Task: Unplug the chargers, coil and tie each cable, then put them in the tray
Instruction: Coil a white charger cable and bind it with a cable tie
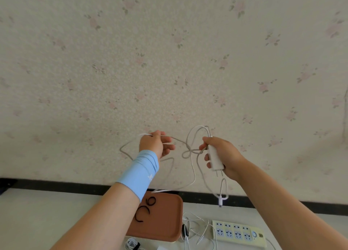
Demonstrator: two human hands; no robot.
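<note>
I see the white tabletop (47,212) running along the foot of the wall. A brown tray (165,229) sits on it, and a pale yellow power strip (239,232) lies near the tray's right side, sockets up. Between them loose white cables (197,224) sprawl — a small black piece (185,231) lies among them, just beside the tray's rim. In front of the tray lies a coiled white cable (131,244) — partly cut off by the frame.

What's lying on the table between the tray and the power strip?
In the head view, loose white cable lies tangled between the tray and the power strip, with a small dark piece beside the tray's right edge.
</note>
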